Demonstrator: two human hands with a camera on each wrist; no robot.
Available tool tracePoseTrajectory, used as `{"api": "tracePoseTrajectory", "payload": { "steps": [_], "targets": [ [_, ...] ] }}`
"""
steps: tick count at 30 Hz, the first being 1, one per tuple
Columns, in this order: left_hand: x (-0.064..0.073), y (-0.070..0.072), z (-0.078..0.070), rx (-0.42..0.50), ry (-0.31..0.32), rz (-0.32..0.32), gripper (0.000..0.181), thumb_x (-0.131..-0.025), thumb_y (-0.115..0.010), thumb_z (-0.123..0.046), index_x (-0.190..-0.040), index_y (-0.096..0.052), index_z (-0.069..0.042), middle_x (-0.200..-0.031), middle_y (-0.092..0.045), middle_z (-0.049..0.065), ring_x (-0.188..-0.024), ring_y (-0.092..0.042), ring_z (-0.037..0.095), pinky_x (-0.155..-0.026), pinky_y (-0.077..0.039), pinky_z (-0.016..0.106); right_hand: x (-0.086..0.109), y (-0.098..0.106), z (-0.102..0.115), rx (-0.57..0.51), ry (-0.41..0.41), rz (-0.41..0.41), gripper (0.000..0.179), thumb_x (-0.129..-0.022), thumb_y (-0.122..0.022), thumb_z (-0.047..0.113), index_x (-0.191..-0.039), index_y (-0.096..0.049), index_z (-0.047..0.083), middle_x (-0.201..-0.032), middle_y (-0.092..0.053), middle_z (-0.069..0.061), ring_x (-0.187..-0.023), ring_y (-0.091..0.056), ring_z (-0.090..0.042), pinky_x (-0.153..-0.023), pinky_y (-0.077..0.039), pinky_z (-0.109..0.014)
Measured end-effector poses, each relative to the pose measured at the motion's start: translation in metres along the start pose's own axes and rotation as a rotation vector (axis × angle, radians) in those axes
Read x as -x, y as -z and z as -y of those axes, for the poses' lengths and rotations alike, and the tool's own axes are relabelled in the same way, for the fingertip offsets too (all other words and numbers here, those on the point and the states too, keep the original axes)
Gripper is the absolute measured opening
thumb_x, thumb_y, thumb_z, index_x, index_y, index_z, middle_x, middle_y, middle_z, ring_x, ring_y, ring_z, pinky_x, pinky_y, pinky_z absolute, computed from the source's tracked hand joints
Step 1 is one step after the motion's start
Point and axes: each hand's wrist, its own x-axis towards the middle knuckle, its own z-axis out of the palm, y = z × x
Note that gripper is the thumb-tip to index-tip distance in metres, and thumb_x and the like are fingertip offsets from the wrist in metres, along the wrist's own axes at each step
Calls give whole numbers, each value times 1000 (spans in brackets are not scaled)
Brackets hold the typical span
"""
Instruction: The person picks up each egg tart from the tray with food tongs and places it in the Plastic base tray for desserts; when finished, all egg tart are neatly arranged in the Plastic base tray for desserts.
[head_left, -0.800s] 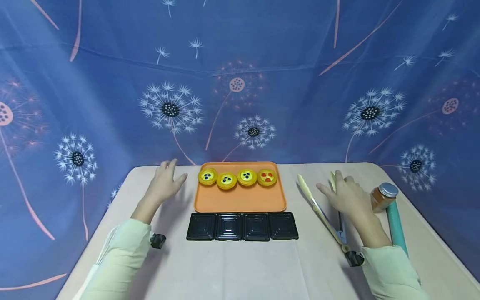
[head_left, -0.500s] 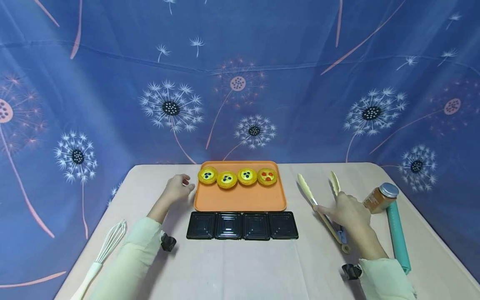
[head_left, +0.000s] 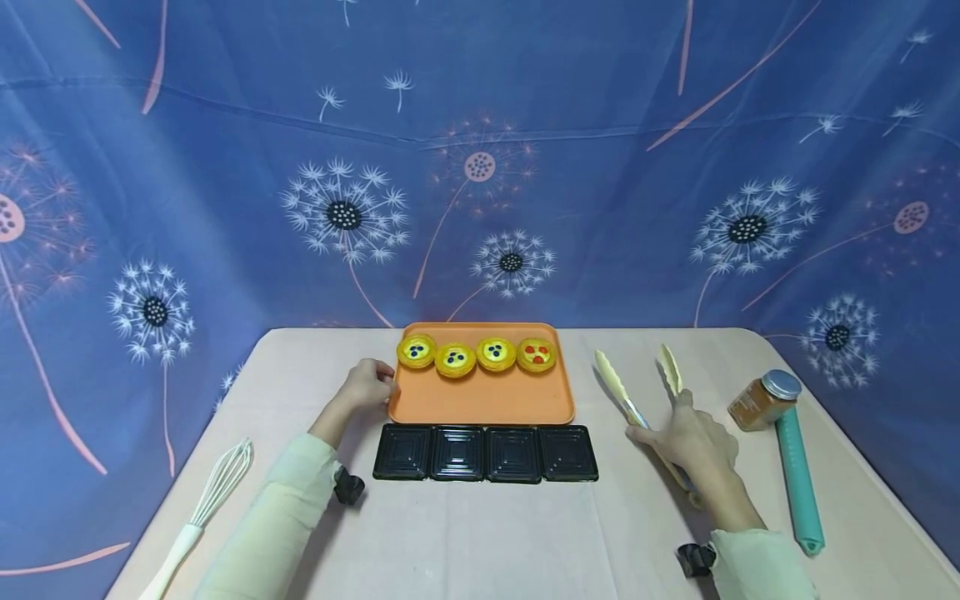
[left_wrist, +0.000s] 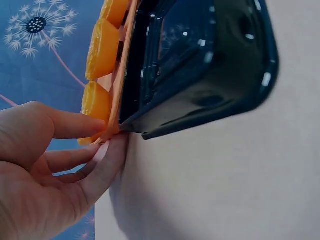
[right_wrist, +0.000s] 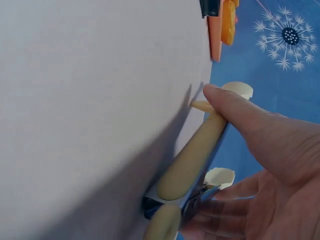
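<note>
My left hand (head_left: 363, 387) is at the left edge of an orange tray (head_left: 480, 404); in the left wrist view, its thumb and fingers pinch the tray's rim (left_wrist: 116, 102). Several egg tarts (head_left: 455, 360) stand in a row along the tray's back half, most topped with blue dots and the rightmost with red. My right hand (head_left: 696, 442) holds a pair of spread tongs (head_left: 617, 382) with cream tips, lying on the table. In the right wrist view, the thumb lies across one arm of the tongs (right_wrist: 192, 160) and the fingers reach round the other side.
Directly before the orange tray sits a row of glossy black square trays (head_left: 457, 454). A whisk (head_left: 217, 492) lies at the left. At the right are a jar (head_left: 765, 402) with a silver lid and a teal cylinder (head_left: 798, 483). A blue dandelion-print cloth (head_left: 600, 250) hangs behind the table.
My left hand has come down and right to the tray's edge and taken its rim. My right hand has moved down onto the tongs and closed over them. The whisk is now uncovered.
</note>
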Motion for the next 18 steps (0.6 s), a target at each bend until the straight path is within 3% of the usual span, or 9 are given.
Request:
{"api": "tracePoseTrajectory", "payload": {
  "steps": [2,5,10,14,18],
  "targets": [
    [-1,-1,0,0,2,-6,29,-84,-66,2,-111,-63,11,-91,-63,15,-81,-59,24,-64,-53,29,0,-2,-2,-20,3,-14,122,-73,-78,60,-147,-18,-15,-72,-53,-22,-49,-53,-27,-41,-43,-36],
    [-1,-3,1,17,21,-21,27,-83,-69,3,-109,-64,10,-91,-63,14,-79,-60,23,-63,-53,28,-1,-5,-4,-53,21,-46,114,-73,-79,57,-141,-28,-18,-74,-53,-24,-50,-53,-27,-40,-43,-35],
    [0,-3,1,45,32,-33,27,-82,-70,4,-108,-63,9,-91,-63,14,-79,-60,24,-62,-55,29,-6,-6,-9,-107,58,-75,89,-75,-78,55,-116,-48,-18,-83,-56,-25,-63,-53,-31,-48,-45,-39],
    [0,-3,2,60,36,-38,27,-83,-70,4,-109,-63,9,-92,-63,15,-78,-60,23,-62,-55,29,-9,-4,-13,-145,99,-77,79,-78,-76,56,-105,-51,-13,-83,-56,-23,-68,-54,-33,-52,-46,-43],
    [1,-4,4,76,33,-36,27,-82,-69,5,-109,-64,9,-90,-63,14,-76,-60,22,-61,-54,29,-10,3,-14,-160,124,-80,73,-77,-76,59,-96,-52,-7,-77,-54,-17,-66,-51,-30,-50,-42,-39]
  ]
}}
